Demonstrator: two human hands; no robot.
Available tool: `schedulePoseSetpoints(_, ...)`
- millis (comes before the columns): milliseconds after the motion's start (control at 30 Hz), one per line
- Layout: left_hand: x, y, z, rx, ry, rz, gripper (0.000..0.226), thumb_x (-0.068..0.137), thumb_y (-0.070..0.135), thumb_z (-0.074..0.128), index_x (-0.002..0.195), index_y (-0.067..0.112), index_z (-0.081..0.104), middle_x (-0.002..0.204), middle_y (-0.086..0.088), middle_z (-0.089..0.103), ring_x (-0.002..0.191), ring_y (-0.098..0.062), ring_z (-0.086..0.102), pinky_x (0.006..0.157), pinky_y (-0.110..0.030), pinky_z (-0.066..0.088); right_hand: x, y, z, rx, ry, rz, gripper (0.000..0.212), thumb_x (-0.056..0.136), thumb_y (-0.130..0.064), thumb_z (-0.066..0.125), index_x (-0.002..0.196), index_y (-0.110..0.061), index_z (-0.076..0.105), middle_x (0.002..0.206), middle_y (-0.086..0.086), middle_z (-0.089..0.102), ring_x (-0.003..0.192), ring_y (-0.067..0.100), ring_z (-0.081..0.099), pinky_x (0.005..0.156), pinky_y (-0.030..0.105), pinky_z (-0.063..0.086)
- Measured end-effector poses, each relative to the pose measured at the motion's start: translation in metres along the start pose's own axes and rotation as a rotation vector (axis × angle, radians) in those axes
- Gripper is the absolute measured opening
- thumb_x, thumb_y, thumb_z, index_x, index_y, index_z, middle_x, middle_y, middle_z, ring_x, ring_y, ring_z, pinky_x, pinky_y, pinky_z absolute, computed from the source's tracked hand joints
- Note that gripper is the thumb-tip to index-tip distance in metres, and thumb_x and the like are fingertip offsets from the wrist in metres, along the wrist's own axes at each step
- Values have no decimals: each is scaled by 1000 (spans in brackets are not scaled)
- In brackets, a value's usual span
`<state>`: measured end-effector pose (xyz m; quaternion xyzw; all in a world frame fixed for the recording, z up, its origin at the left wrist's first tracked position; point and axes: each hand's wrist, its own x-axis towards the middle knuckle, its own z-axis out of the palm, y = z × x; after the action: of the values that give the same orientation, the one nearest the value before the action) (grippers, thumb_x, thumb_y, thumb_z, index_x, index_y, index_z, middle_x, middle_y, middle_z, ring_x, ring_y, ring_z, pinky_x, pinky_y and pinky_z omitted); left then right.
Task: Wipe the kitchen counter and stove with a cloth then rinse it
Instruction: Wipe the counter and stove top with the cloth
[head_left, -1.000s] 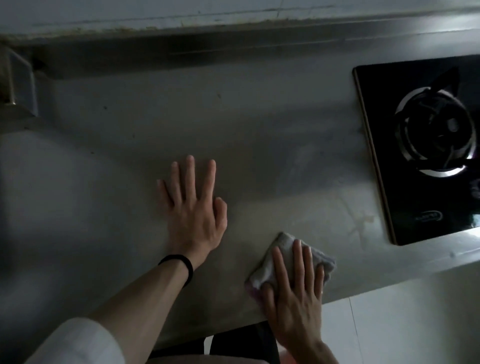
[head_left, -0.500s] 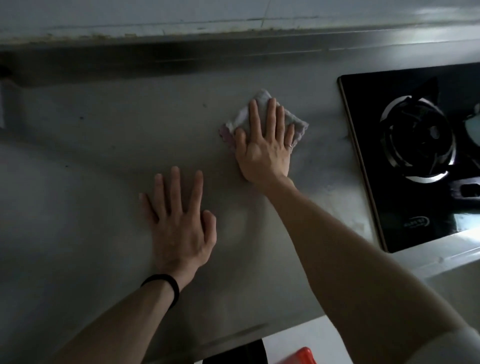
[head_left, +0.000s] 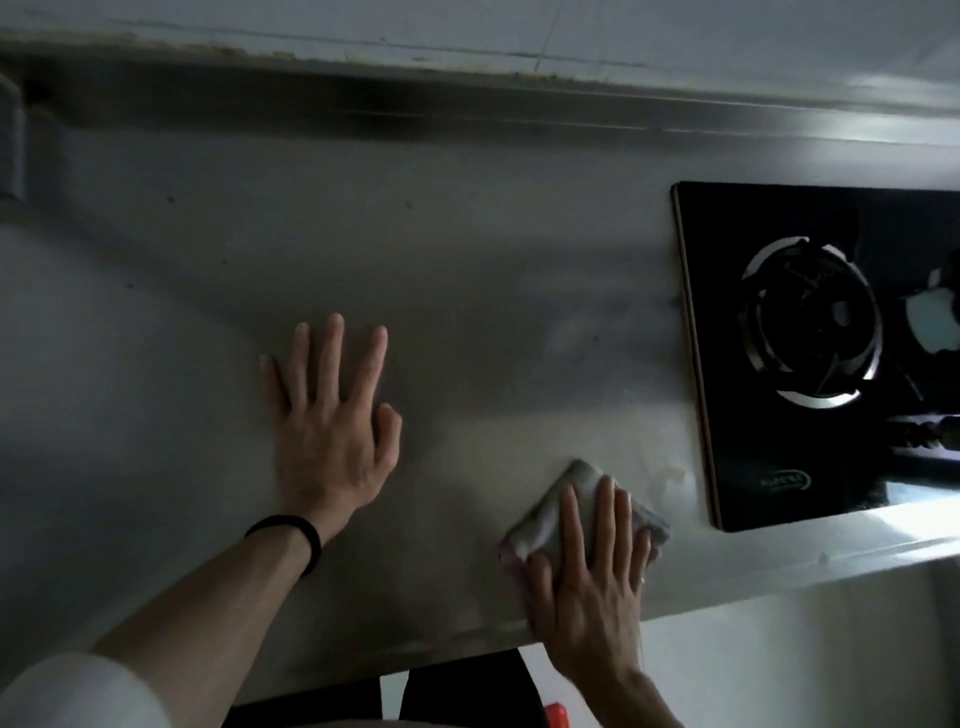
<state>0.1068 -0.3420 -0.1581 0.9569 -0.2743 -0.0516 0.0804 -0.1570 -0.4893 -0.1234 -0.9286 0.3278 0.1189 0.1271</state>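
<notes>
Cloth (head_left: 550, 512) diamond-wise beneath flat right hand (head_left: 592, 587), corner toward wall (head_left: 467, 31)

The stove (head_left: 727, 467) runs off the right edge; the right hand (head_left: 592, 587) hides much of the cloth (head_left: 543, 519).

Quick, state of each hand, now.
Left hand: open, flat on the counter, holding nothing.
Right hand: open, straight fingers pressing the cloth onto the counter.

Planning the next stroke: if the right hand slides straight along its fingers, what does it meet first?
Likely only bare counter until the back ledge, passing close left of the stove; depth is unclear.
</notes>
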Motion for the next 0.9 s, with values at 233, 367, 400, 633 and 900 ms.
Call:
schedulePoseSetpoints(233, 0, 3, -3, 31, 22, -30, 74, 94, 39, 40, 166, 33, 24, 174, -12, 18, 159, -43, 15, 127, -63, 9, 205, -6, -48, 35, 139, -92, 71, 101, -54, 40, 165, -29, 24, 175, 11, 10, 161, 32, 6, 127, 59, 9)
schedulePoseSetpoints(367, -1, 4, -4, 53, -3, -7, 74, 94, 40, 38, 165, 29, 23, 173, -16, 17, 157, -45, 16, 124, -69, 12, 239, -4, -54, 66, 127, -78, 69, 102, -56, 35, 166, -33, 18, 175, 8, 5, 162, 28, 1, 128, 58, 4)
schedulePoseSetpoints(400, 1, 6, -5, 46, -9, -18, 74, 93, 39, 38, 165, 29, 24, 172, -16, 18, 156, -46, 17, 123, -70, 13, 229, -2, -52, 65, 144, -80, 69, 103, -55, 35, 166, -32, 19, 175, 8, 6, 162, 28, 2, 128, 57, 5)
schedulePoseSetpoints(633, 22, 69, -13, -139, 35, -152, 79, 88, 39, 43, 164, 34, 23, 171, -13, 21, 153, -42, 24, 122, -69, 8, 46, 61, -17, 70, 107, -113, 66, 105, -58, 29, 165, -30, 24, 175, 11, 9, 162, 31, 6, 126, 62, 12)
schedulePoseSetpoints(900, 39, 121, 4, -138, -32, -107, 72, 94, 38, 43, 164, 37, 27, 174, -12, 18, 156, -48, 16, 123, -72, 8, -19, 107, -16, 15, 131, -70, 59, 95, -46, 45, 147, -20, 58, 162, 21, 39, 148, 42, 39, 115, 59, 32)
